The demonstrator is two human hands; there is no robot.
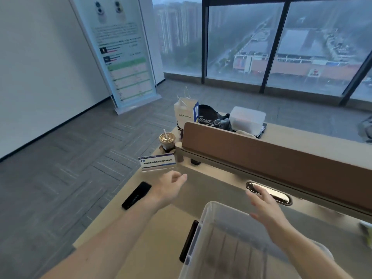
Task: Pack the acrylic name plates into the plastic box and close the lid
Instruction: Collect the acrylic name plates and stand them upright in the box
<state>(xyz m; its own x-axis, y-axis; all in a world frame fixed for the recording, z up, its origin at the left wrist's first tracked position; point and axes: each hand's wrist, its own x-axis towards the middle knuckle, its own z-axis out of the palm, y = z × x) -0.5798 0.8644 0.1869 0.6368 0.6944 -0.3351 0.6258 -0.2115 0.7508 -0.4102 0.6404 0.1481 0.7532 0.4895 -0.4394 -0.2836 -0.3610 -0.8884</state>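
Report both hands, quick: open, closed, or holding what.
Left hand: open, empty, just short of the name plate.
Right hand: open, empty, fingers spread above the box.

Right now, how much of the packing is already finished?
Little looks done. The plastic box is open; its contents are unclear. Both hands are empty: the left hand reaches toward one name plate standing on the desk, the right hand hovers over the box. Packing and closing remain.
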